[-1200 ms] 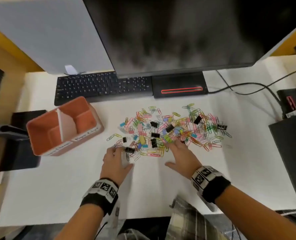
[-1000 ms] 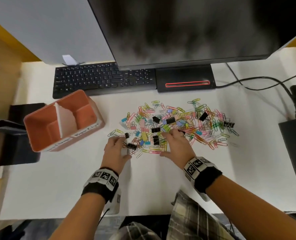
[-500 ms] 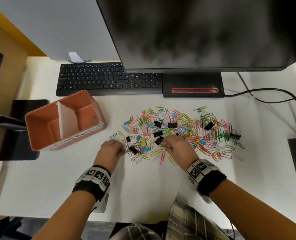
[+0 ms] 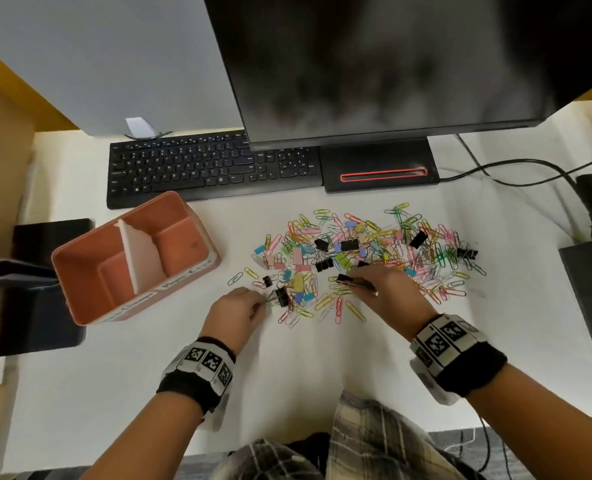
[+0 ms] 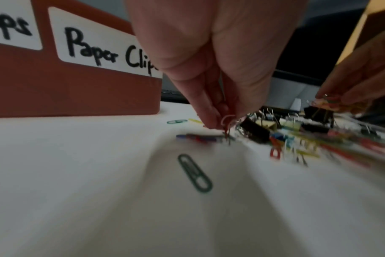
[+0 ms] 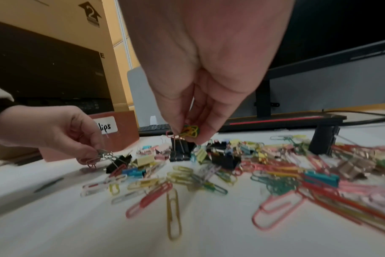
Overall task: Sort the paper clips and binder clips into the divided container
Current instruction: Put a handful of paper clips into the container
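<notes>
A pile of coloured paper clips and binder clips lies mid-desk. The orange divided container stands to its left, both compartments bare; one label reads "Paper Clips". My left hand is at the pile's near-left edge and pinches a pink paper clip with a few tangled ones, just above the desk. A black binder clip lies beside its fingertips. My right hand pinches a small bunch of green, yellow and orange paper clips. A black binder clip sits under that bunch.
A black keyboard and the monitor base run along the back, with the monitor overhanging. Cables and black boxes sit at the right. A single green paper clip lies on the bare white desk near me.
Both hands went from lying with spread fingers on the pile's near edge to fingers drawn together, each pinching up paper clips. The container has not moved.
</notes>
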Available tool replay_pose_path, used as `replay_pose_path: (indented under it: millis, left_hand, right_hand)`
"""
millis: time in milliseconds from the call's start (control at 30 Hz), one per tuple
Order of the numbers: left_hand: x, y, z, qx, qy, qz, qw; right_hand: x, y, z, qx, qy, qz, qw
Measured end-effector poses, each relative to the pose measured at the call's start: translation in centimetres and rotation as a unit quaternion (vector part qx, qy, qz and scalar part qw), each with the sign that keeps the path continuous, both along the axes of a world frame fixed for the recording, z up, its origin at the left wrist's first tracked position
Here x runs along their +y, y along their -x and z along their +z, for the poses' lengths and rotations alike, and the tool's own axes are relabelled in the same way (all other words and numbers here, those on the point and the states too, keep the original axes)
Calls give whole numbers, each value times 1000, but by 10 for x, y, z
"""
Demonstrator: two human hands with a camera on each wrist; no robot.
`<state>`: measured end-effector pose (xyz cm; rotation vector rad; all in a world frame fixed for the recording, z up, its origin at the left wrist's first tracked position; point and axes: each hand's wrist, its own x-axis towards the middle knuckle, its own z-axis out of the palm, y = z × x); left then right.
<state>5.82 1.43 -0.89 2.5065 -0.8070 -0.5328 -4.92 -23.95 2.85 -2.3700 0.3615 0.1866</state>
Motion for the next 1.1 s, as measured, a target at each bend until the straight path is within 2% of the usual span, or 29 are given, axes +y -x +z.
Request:
replay_pose_path:
  millis: [167, 333, 467, 567, 667, 767, 833, 933, 1033, 1100]
  left_hand:
    - [15, -14, 27, 31, 81, 43, 995]
    - [36, -27, 62, 93, 141, 107, 980]
    - [58, -48, 95, 57, 170, 160, 971]
    - [70, -76, 112, 44, 203, 227, 951]
    - [71, -106, 121, 9, 206, 278, 938]
    - [70, -123, 115, 25, 124, 260, 957]
    - [71, -120, 107, 14, 85, 232, 969]
    - [70, -94, 99, -30, 140, 165, 976]
    - [63, -54, 83, 29, 168, 95, 981]
    - [56, -35, 61, 75, 133, 59, 987]
  right_hand:
    - [13, -9, 24, -29, 12, -28, 999]
    - [38, -33, 43, -48, -15, -11, 999]
    - [82, -80, 63, -86, -46, 46, 994]
    - [128, -132, 73, -144, -76, 73, 984]
    - [166, -180, 69, -165, -102, 90, 977]
    - [178, -204, 57, -113, -104, 70, 986]
    - [166, -200, 48, -111, -90, 45, 989]
    - [122, -173, 32, -85, -80, -30, 993]
    - [73, -144, 14, -24, -30, -62, 997]
    - [53, -137, 4, 5, -3, -50, 999]
